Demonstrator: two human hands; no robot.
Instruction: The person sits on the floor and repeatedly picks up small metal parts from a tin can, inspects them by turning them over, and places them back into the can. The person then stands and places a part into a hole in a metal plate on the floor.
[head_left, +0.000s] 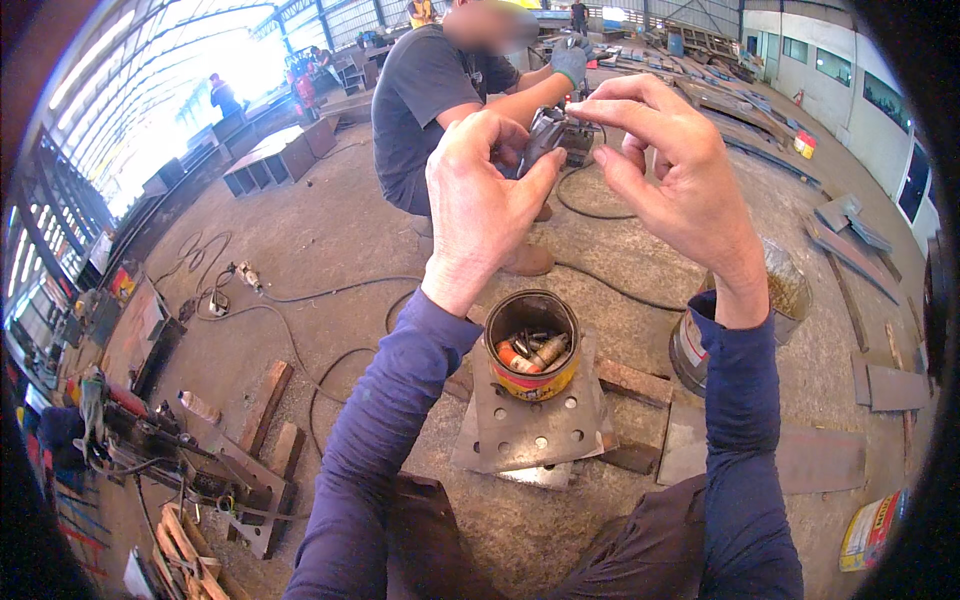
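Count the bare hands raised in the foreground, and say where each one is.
2. The left hand holds a dark object near the upper middle; the right hand is right of it, thumb and fingers apart. A gloved hand beyond them is not counted.

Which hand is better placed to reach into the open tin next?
Probably the right hand: its thumb and index finger are apart with nothing visibly gripped, while the left hand holds a dark part. The open tin stands below both.
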